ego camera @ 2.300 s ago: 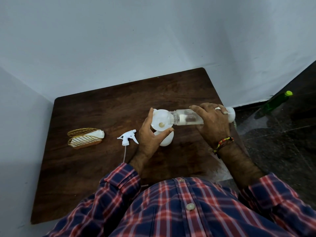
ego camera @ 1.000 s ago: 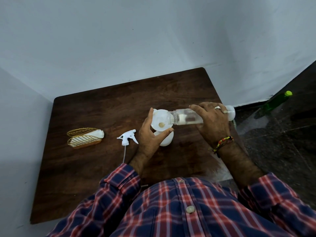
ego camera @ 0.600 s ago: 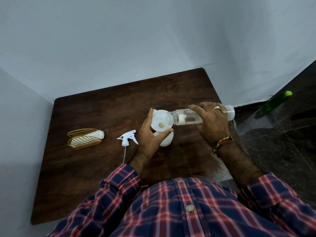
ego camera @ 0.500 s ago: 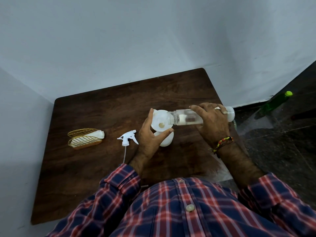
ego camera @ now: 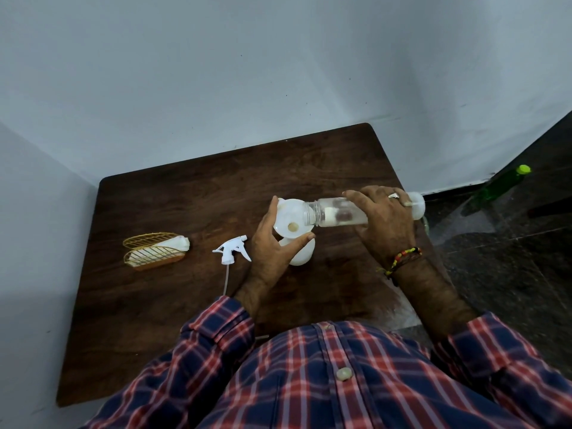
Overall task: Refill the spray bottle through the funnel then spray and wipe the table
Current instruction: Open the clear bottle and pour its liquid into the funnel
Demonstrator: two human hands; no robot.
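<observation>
Head view, frame centre: my left hand grips the funnel on the spray bottle; my right hand grasps a tipped clear bottle.

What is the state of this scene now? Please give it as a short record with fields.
left hand: left hand grips the white funnel seated on the spray bottle
right hand: right hand holds the clear bottle almost level, mouth over the funnel
spray head: spray head lies off on the table, left of the spray bottle
cloth: white cloth in the gold wire holder
off the table: green bottle on the floor
</observation>
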